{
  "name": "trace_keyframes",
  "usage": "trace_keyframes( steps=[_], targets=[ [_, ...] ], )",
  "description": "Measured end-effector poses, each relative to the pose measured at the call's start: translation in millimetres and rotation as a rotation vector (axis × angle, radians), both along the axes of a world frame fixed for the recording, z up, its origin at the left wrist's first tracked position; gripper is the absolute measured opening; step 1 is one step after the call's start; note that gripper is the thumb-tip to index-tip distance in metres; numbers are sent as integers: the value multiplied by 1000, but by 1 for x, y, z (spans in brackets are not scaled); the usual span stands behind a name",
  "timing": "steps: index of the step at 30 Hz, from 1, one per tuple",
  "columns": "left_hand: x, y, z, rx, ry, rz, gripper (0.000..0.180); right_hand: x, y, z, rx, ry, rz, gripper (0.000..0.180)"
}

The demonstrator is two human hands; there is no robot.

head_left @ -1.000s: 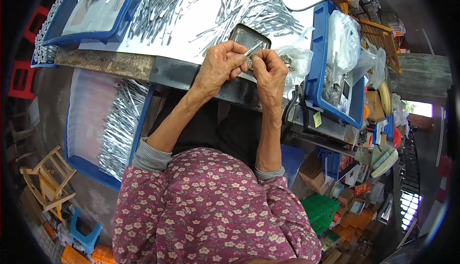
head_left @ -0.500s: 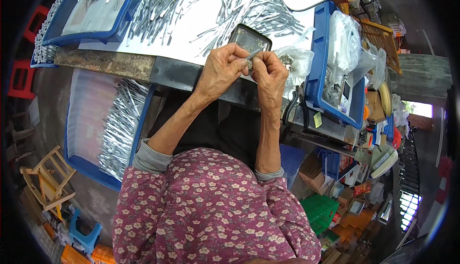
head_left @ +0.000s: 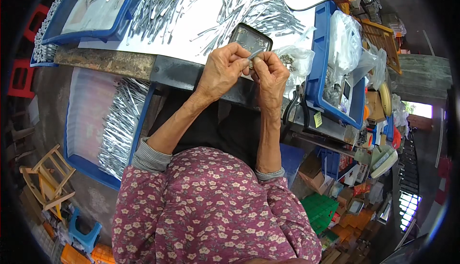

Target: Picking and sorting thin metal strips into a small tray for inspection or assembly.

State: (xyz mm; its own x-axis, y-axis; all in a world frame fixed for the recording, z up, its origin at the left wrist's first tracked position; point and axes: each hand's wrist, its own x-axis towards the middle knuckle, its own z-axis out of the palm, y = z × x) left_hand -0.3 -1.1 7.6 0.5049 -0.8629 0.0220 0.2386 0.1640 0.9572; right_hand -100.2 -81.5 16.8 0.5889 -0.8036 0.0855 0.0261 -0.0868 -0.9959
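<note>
Both my hands meet over the table's front edge, around a small grey metal piece (head_left: 255, 53). My left hand (head_left: 224, 67) pinches it from one side between thumb and forefinger. Thumb and forefinger of my right hand (head_left: 271, 74) grip its other side. Just behind my fingertips lies a shallow dark tray (head_left: 249, 38) with small bits in it, its near part hidden by my hands. Farther back, a loose heap of slim grey metal pieces (head_left: 263, 14) covers white paper, and a second heap (head_left: 160, 12) spreads to its left.
A blue bin (head_left: 320, 48) holding plastic bags stands at the right, with black-handled pliers (head_left: 303, 106) hanging beside it. At the back left is another blue bin (head_left: 91, 38). Lower left, a large blue bin (head_left: 76, 161) holds many shiny metal pieces. A black cable (head_left: 292, 6) crosses the back.
</note>
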Motion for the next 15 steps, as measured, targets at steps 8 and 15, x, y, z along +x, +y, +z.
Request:
trace_keyframes(
  steps=[8,15],
  targets=[
    [0,0,2,45,-437,118,7,-1,-1,1,148,-53,55,10],
    [-3,-4,2,-6,-634,222,8,0,-1,5,349,-146,65,8]
  ],
)
